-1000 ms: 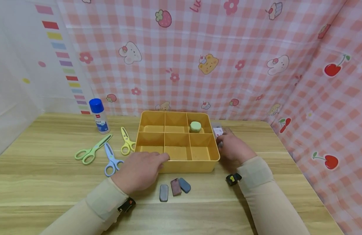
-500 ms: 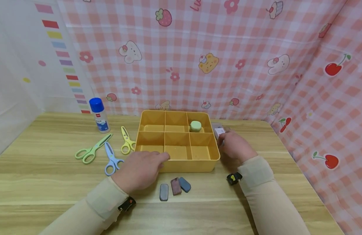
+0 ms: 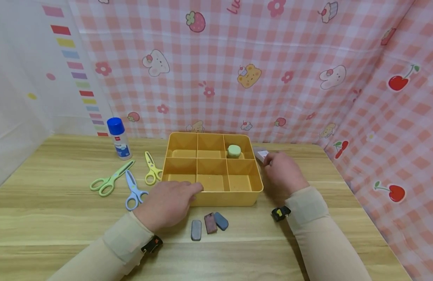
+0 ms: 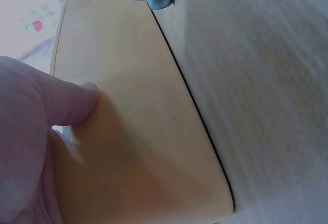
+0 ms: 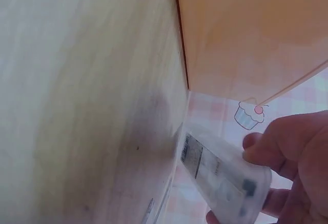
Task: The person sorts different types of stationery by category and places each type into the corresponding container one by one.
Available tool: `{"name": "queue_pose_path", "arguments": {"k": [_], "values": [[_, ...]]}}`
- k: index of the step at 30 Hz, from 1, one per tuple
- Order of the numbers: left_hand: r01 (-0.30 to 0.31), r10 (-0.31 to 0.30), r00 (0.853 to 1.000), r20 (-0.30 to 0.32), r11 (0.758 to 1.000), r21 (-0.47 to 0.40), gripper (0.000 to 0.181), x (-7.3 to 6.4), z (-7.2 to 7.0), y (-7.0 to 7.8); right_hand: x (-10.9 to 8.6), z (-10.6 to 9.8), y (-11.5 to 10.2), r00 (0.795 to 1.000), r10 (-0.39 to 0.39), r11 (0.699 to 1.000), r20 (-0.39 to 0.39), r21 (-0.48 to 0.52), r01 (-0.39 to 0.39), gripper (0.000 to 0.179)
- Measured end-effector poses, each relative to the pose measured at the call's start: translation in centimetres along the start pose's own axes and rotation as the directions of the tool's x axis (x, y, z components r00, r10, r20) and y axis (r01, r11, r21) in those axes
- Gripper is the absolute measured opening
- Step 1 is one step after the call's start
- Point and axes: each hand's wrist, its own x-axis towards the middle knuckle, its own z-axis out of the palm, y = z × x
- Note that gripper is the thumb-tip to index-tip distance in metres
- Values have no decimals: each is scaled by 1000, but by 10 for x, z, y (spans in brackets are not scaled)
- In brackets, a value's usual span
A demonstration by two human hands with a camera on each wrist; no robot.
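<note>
A yellow six-compartment organizer box [image 3: 223, 198] stands mid-table. My left hand [image 3: 167, 205] grips its front rim near the left corner; in the left wrist view the thumb [image 4: 72, 101] presses on the outer wall, the other fingers going over the rim. Beside the box's right wall, my right hand [image 3: 284, 173] pinches a small clear plastic case [image 5: 225, 178] with a white printed label. The case is tilted, its near end up between thumb and fingers. A pale green rounded block [image 3: 234, 151] sits in the back right compartment.
In front of the box lie a grey block [image 3: 196, 230], a maroon block [image 3: 211, 223] and a blue-grey block [image 3: 221, 221]. Left of it are green scissors [image 3: 109, 181], blue scissors [image 3: 133, 191], yellow scissors [image 3: 152, 171] and an upright blue-capped glue bottle [image 3: 119, 142]. Checked cloth hangs behind.
My right hand has shifted slightly right and taken hold of the clear case, raising its near end. The left hand and the box have stayed put.
</note>
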Motion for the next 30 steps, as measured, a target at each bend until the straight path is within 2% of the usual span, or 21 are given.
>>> {"name": "queue_pose_path", "arguments": {"k": [8,20,25,30], "values": [[-3,3,1000,-2,1000,1,18,1,1,0,1,-3,-1,991,92,992,-101,93,-82,22],[-15,15,1000,-16,1000,-2,16,0,0,0,3,-7,-5,951,108,988,-290,140,-70,25],[-10,10,1000,-11,1000,-3,18,0,0,-1,4,-8,-5,917,104,988,-384,144,-51,25],[-12,12,1000,-13,1000,-3,19,-1,0,-1,7,-7,-4,858,69,982,-510,188,33,24]]}}
